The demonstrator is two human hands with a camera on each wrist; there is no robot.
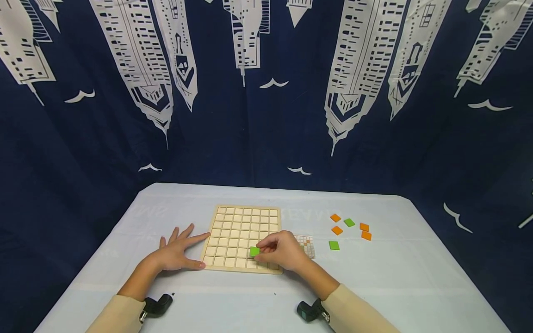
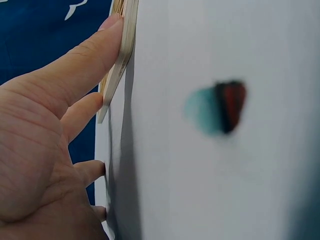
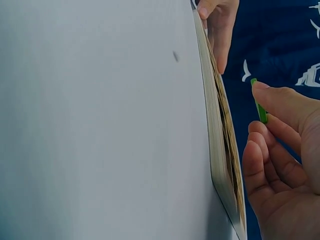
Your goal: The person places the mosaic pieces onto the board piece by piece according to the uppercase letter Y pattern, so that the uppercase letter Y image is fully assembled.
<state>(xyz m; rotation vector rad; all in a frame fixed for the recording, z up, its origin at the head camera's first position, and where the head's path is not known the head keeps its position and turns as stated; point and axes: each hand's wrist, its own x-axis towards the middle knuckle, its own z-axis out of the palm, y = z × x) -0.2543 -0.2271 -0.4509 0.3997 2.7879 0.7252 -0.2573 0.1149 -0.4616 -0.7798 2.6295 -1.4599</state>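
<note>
A square wooden grid board (image 1: 233,231) with raised cream squares lies on the white table. Between the thumb and fingers of my right hand (image 1: 283,249) a green square tile (image 1: 254,251) is pinched, close over the lower right part of the board. The right wrist view shows this green tile (image 3: 260,106) edge-on, above the board's surface. My left hand (image 1: 176,254) is spread at the board's left side, its thumb at the near left corner and a fingertip at the left edge. In the left wrist view the thumb (image 2: 85,62) presses against the board's side (image 2: 127,40).
A small printed grid card (image 1: 309,247) lies right of the board, partly behind my right hand. Further right are several loose orange tiles (image 1: 337,230) and two green tiles (image 1: 334,245). A dark blue patterned cloth (image 1: 250,129) hangs behind the table (image 1: 374,286).
</note>
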